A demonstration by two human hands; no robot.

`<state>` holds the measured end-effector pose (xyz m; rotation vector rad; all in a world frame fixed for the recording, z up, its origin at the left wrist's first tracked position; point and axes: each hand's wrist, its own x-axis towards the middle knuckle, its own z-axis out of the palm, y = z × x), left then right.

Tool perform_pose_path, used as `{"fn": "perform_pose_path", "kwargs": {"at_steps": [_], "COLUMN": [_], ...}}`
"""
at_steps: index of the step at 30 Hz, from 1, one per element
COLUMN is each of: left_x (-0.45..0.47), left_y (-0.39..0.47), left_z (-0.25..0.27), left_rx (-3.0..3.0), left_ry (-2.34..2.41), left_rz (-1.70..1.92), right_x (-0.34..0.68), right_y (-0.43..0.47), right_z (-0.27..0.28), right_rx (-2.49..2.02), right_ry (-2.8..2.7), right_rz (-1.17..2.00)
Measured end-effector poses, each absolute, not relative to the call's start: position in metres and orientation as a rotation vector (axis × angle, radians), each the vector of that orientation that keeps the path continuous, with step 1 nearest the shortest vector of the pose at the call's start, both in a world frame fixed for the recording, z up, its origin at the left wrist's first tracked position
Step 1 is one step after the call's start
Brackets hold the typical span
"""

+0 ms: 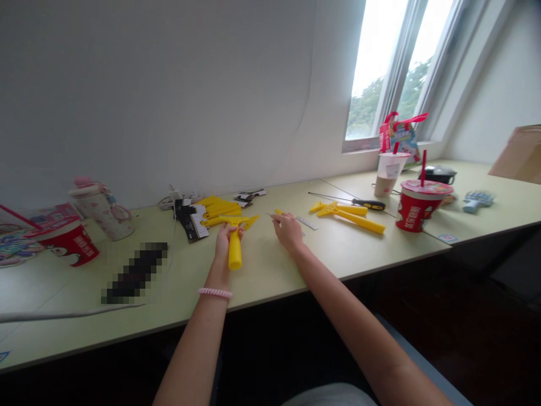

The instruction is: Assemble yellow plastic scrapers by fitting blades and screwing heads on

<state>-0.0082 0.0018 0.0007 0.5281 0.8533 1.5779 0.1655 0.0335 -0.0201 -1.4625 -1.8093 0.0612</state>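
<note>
1. Gripping of the yellow tool (pixel 235 251) is done by the left hand (pixel 224 238), its fingers closed around the head end; the handle is pointed back toward the person, above the table (pixel 262 276).
2. The right hand (pixel 288 230) is held just beside the tool's head, fingers drawn together; something thin is seen at the fingertips, but whether it is pinched cannot be told.
3. For good work, the head is best kept steady by the left hand and small parts handled lightly by the right, with fingers kept clear of any edge.
4. Just beyond the right hand, at least one pale flat strip (pixel 307 223) is partly hidden.
5. To the right, two more yellow tools (pixel 354 217) are laid side by side, with one screwdriver (pixel 367 203) behind them.
6. To the left, several yellow handles (pixel 220 210) are heaped; at least three are seen, the exact count being obscured by overlap.
7. Farther out, two red cups (pixel 418 210), one clear cup (pixel 387 173) and one bottle (pixel 101 211) are counted.
</note>
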Motion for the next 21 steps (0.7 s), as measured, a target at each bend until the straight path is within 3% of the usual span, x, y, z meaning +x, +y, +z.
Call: {"fn": "perform_pose_path", "kwargs": {"at_steps": [11, 21], "left_x": [-0.009, -0.027], "left_y": [0.014, 0.075], "left_z": [-0.005, 0.012], "left_rx": [0.515, 0.545], "left_ry": [0.801, 0.835], "left_rz": [1.48, 1.546], "right_x": [0.134, 0.092], "right_y": [0.057, 0.163], "right_z": [-0.018, 0.007], "right_rx": [-1.962, -1.831], "right_ry": [-2.121, -2.129], "right_rz": [-0.202, 0.077]}}
